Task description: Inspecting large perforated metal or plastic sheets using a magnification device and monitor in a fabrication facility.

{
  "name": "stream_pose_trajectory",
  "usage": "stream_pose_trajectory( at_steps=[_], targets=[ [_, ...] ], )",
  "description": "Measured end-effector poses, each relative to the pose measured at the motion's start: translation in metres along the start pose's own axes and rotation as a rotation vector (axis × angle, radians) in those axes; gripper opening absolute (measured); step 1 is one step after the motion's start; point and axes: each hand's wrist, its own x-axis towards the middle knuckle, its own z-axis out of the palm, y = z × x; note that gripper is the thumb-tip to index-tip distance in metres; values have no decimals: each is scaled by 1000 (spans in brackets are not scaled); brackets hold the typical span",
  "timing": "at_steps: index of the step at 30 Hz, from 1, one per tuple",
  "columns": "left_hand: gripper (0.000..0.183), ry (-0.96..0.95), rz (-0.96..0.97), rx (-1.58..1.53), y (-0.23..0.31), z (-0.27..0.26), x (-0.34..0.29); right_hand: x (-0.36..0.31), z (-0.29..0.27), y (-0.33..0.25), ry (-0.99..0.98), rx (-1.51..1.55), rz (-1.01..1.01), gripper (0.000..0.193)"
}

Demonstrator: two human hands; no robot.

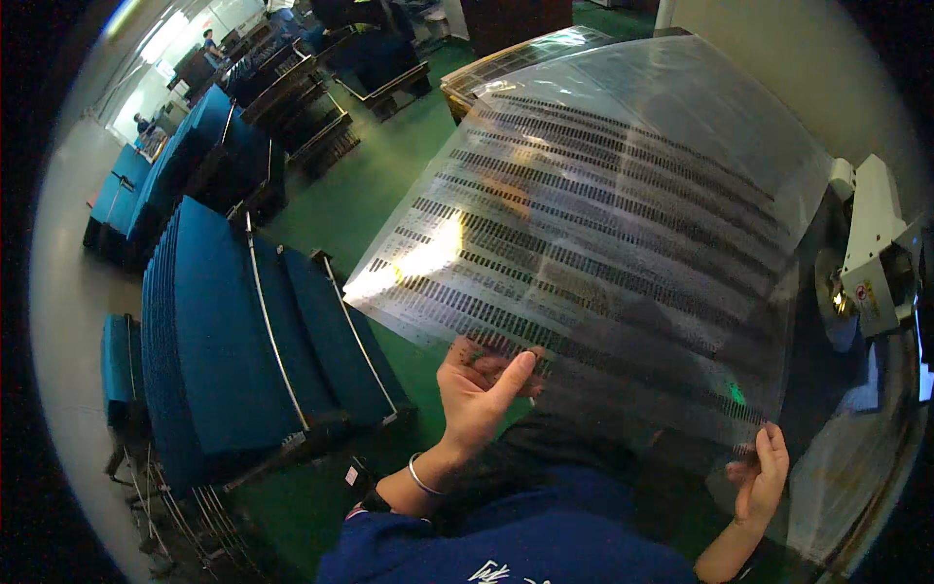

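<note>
Plastic sheet (584, 229): clear, printed with rows of dark bars, held slanting in front of the person, a bright glare on its left part
Left hand (475, 394): grasps the near edge, thumb on top, fingers showing through from beneath
Right hand (762, 477): pinches the near right corner
Left wrist: wears a silvery bracelet (418, 475)
Left side: blue-teal panels (229, 331) stand on the green floor (379, 175)
Right side: a white machine (876, 234) near the sheet
</note>
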Motion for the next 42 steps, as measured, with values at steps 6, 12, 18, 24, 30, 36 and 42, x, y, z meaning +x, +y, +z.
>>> stream_pose_trajectory(
  at_steps=[6, 12, 18, 24, 30, 36, 42],
  targets=[
    [28, 0, -6, -23, 3, 3, -5, -1, -6, -1, -20, -27, -17, 18],
    [25, 2, 38, -41, -2, 2, -5, -3, -3, -3, 23, -42, -15, 19],
    [23, 27, 55, -23, -2, 5, -6, -2, -5, -1, 54, -38, -5, 23],
    [20, 27, 61, -2, 1, 6, -7, -3, -4, 1, 107, -27, 1, 26],
    [20, 33, 83, 17, -5, 3, -9, -10, 3, 0, 148, -19, 3, 25],
    [22, 40, 79, 31, -1, 8, -11, -15, 3, -3, 156, -14, 2, 21],
    [37, 124, -4, 229, -3, -6, 12, -11, -8, -7, 43, -96, -24, 17]
  ],
)
